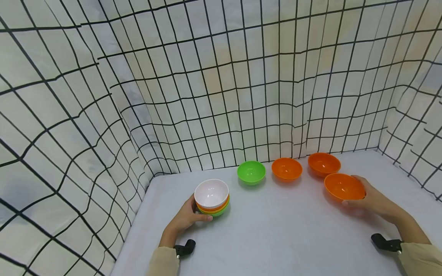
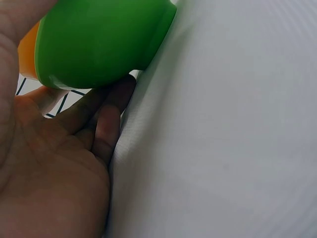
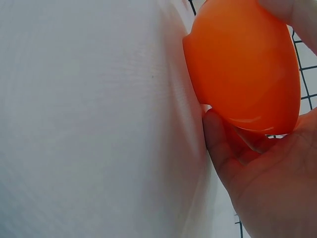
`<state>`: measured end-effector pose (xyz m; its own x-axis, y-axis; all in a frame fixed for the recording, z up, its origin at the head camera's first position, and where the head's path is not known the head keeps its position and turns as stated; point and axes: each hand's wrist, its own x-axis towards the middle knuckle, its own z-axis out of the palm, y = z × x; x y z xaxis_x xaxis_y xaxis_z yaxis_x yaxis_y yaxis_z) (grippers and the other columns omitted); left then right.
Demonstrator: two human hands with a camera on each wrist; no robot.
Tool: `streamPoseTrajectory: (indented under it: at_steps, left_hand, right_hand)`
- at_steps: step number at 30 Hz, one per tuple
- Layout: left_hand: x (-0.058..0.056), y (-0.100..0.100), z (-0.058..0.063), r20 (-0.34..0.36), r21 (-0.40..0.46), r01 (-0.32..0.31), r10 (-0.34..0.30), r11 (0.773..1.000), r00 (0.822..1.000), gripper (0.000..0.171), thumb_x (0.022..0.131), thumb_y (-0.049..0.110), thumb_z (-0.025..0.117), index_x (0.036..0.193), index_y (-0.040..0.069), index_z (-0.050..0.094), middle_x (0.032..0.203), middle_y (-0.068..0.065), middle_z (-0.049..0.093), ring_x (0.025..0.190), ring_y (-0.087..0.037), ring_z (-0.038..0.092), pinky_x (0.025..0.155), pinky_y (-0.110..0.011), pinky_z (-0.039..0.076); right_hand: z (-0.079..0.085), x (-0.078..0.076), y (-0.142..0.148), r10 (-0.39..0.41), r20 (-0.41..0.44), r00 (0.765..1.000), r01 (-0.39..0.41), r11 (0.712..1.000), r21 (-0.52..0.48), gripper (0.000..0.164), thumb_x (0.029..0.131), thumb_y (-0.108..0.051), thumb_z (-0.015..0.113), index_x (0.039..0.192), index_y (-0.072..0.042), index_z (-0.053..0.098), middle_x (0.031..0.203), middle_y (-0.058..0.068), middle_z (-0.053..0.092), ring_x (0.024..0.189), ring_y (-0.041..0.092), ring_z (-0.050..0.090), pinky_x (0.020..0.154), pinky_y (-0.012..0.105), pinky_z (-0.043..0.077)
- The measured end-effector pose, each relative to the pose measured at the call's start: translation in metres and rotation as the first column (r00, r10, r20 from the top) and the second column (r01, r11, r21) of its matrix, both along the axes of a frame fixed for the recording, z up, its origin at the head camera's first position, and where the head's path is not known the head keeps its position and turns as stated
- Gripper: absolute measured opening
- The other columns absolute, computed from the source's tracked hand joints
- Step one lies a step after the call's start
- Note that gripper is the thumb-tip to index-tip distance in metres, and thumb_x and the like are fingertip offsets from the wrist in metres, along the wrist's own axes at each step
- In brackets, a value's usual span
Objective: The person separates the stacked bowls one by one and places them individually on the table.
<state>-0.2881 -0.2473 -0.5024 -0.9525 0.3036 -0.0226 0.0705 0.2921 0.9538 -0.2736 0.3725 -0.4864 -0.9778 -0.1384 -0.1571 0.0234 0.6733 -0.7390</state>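
In the head view my left hand (image 1: 189,214) holds the side of a bowl stack, thumb at the front and fingers behind. A white bowl (image 1: 211,194) tops the stack, with orange and yellow rims below it and a green bowl (image 2: 104,44) at the bottom. To the right, an orange bowl (image 1: 344,186) is gripped at its right side by my right hand (image 1: 374,199), thumb in front. From the right wrist, that bowl's outer wall (image 3: 242,69) shows upright, its foot at the white tabletop. Whether its foot touches the cloth is hard to tell.
Along the back of the white table (image 1: 269,234) stand a green bowl (image 1: 251,172), an orange bowl (image 1: 286,169) and another orange bowl (image 1: 324,164), just behind the gripped one. White cloth walls (image 1: 221,92) with black grid lines enclose the table's back and sides.
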Motion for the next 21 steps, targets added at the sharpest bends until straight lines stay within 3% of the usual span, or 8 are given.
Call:
streamPoseTrajectory:
  at_steps: [16, 21]
  left_hand:
    - [-0.0001, -0.0025, -0.0021, 0.0, -0.004, -0.007, 0.007, 1.0, 1.0, 0.102, 0.073, 0.014, 0.093, 0.156, 0.022, 0.035, 0.159, -0.003, 0.044, 0.154, -0.029, 0.032, 0.129, -0.055, 0.017]
    - [0.0, -0.0008, -0.0009, 0.001, -0.004, -0.004, 0.004, 1.0, 1.0, 0.101, 0.073, 0.014, 0.093, 0.156, 0.023, 0.036, 0.158, -0.002, 0.045, 0.153, -0.028, 0.033, 0.129, -0.055, 0.019]
  right_hand:
    - [-0.0013, -0.0011, 0.0019, 0.015, -0.001, 1.0, -0.015, 1.0, -0.024, 0.114, 0.093, -0.044, 0.071, 0.16, 0.001, -0.008, 0.155, 0.04, 0.021, 0.132, 0.056, 0.034, 0.1, 0.079, 0.038]
    - [0.0018, -0.0006, 0.008, 0.031, -0.032, 0.999, -0.033, 0.998, -0.046, 0.109, 0.095, -0.041, 0.069, 0.161, -0.001, -0.009, 0.157, 0.042, 0.015, 0.133, 0.06, 0.033, 0.1, 0.08, 0.038]
